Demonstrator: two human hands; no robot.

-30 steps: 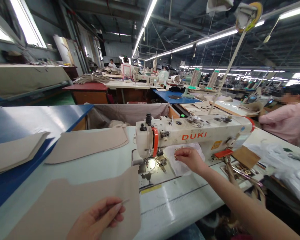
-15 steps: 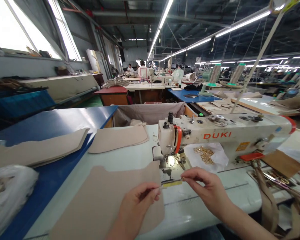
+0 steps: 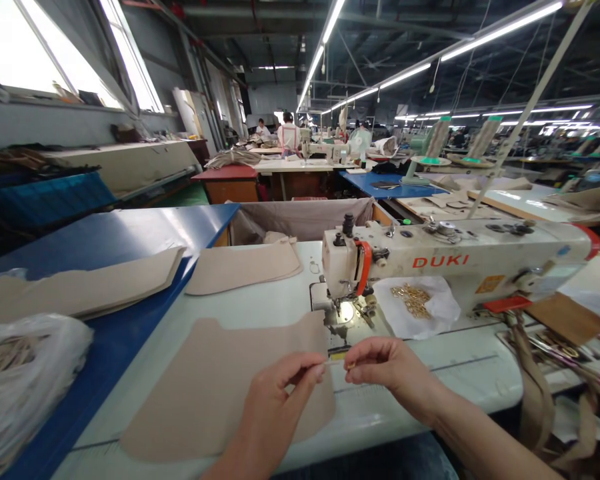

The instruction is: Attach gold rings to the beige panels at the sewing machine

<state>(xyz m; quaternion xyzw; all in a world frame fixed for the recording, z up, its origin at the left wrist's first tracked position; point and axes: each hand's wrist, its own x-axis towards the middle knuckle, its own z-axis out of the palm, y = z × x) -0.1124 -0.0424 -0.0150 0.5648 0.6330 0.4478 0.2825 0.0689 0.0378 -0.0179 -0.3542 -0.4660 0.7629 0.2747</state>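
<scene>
My left hand pinches a thin, pale strip whose end sticks out toward the right. Between the thumb and forefinger of my right hand is a small gold ring, at the strip's tip; whether the strip passes through it I cannot tell. Under the left hand, a flat beige fabric panel lies on the pale table. Just beyond both hands stands a DUKI sewing machine. A white plastic sheet beside its needle area bears a heap of gold rings.
More beige panels lie behind, and a stack sits on the blue table at left. A clear bag is at the near left. Straps hang at right near scissors. Co-workers are far off.
My right hand has moved left with the gold ring, closing the gap to the strip in my left hand. The view has shifted slightly.
</scene>
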